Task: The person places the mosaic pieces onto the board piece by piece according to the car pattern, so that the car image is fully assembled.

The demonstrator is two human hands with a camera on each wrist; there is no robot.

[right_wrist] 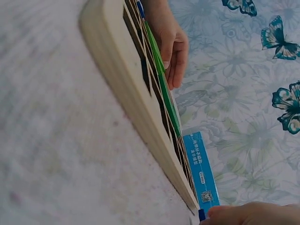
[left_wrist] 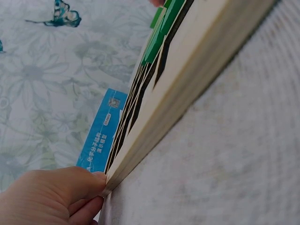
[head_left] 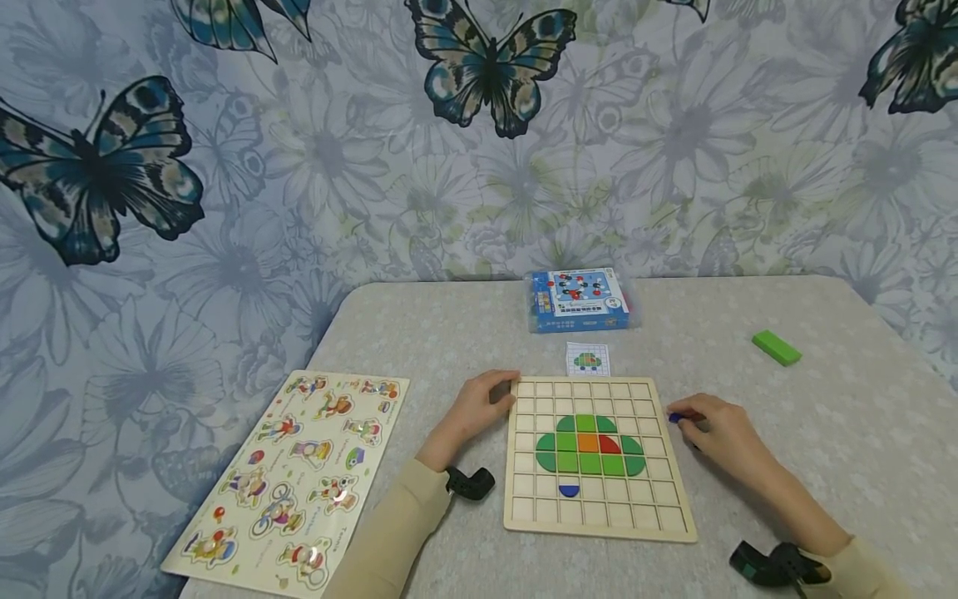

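A square wooden grid board (head_left: 599,532) lies on the table between both hands. On it, green pieces (head_left: 567,462), an orange square (head_left: 587,443) and a red piece (head_left: 609,445) form a rounded shape. One blue half-round piece (head_left: 569,491) sits in a cell below them. My left hand (head_left: 475,408) holds the board's far left corner, fingertips and thumb against its edges, as the left wrist view also shows. Just off the board's right edge, my right hand (head_left: 718,433) pinches a small blue piece (head_left: 675,418), mostly covered by the fingers.
Behind the board lies a small pattern card (head_left: 588,359), with a blue box (head_left: 580,299) farther back. A green block (head_left: 777,348) rests at the far right. To the left is a sheet (head_left: 299,466) with cartoon figures. A patterned wall (head_left: 636,208) rises behind the table.
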